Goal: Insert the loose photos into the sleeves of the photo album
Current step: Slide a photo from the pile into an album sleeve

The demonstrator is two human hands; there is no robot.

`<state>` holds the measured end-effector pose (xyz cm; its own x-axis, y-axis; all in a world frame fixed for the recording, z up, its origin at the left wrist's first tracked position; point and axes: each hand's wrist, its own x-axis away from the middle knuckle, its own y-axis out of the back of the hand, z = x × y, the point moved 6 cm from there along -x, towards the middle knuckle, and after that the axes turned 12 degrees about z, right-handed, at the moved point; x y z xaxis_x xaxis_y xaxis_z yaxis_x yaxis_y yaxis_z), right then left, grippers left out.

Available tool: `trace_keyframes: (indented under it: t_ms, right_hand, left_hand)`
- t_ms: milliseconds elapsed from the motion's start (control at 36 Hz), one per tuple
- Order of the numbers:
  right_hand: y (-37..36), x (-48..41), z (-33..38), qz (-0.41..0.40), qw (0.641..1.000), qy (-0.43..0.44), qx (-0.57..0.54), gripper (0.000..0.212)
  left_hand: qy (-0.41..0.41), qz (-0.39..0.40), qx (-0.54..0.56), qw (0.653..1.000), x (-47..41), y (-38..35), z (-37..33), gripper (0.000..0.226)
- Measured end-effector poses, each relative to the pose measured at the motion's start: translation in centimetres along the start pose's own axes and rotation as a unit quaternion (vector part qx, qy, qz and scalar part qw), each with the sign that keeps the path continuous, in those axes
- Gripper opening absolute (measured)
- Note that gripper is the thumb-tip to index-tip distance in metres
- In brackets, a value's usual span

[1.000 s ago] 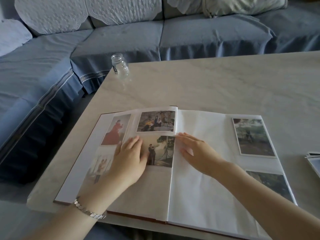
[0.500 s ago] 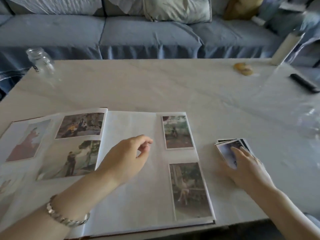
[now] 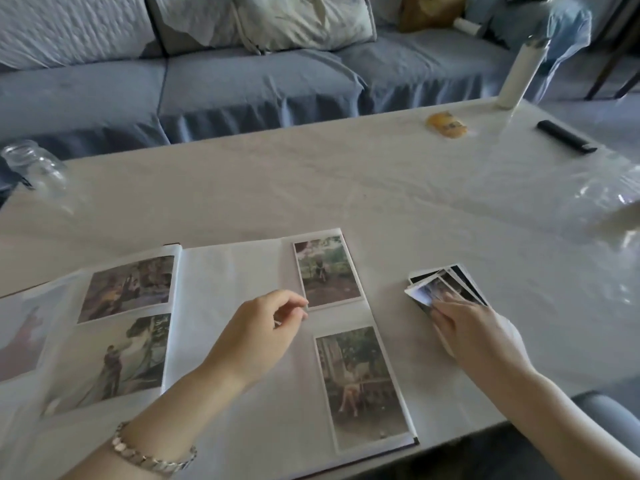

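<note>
My right hand (image 3: 474, 330) lies flat on the fanned stack of loose photos (image 3: 446, 285), just right of the open photo album (image 3: 235, 271) on the desk (image 3: 346, 188). The fingers are laid straight over the top print and the grip has not closed on anything. My left hand (image 3: 263, 334) hangs over the album's right page with its fingers loosely curled, thumb near forefinger, holding nothing that I can see.

The right page already carries two prints along its outer edge, an upper photo (image 3: 325, 271) and a lower photo (image 3: 363, 386). The broad white strip between them and the spine looks unfilled, so I judge the next print belongs there. The left page shows two more photos (image 3: 128, 287) under a hazy cover sheet.

The main risk, as I see it, is in the stack. It is splayed, so flat fingers pressing down may drag two or three prints together, or push the whole fan toward the near desk edge beside the album's lower right corner. Glossy paper on a smooth top gives little to catch under, and scrabbling at an edge could crease a corner or smear the picture.

At the sleeve, I cannot make out where the pocket opens. A print fed in at an angle could snag and buckle.
</note>
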<state>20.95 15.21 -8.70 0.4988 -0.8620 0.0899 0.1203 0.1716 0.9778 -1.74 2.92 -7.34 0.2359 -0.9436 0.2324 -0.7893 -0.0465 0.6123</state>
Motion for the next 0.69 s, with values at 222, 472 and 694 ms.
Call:
trace_keyframes:
  t_ms: [222,472,694]
  right_hand:
    - [2.5,2.5,10.1,-0.134,0.935,0.282,-0.169,0.027]
    - [2.3,0.7,15.0,-0.037,0.928,0.269,-0.254,0.041]
    - [2.1,-0.7,19.0,0.157,0.914,0.276,-0.254,0.009]
  left_hand:
    - [0.026,0.111,0.318,0.941,-0.1,-2.7,-2.1,0.039]
    - [0.002,-0.016,0.087,0.996,1.3,3.3,2.1,0.038]
    - [0.003,0.06,0.023,0.998,4.1,7.1,3.8,0.035]
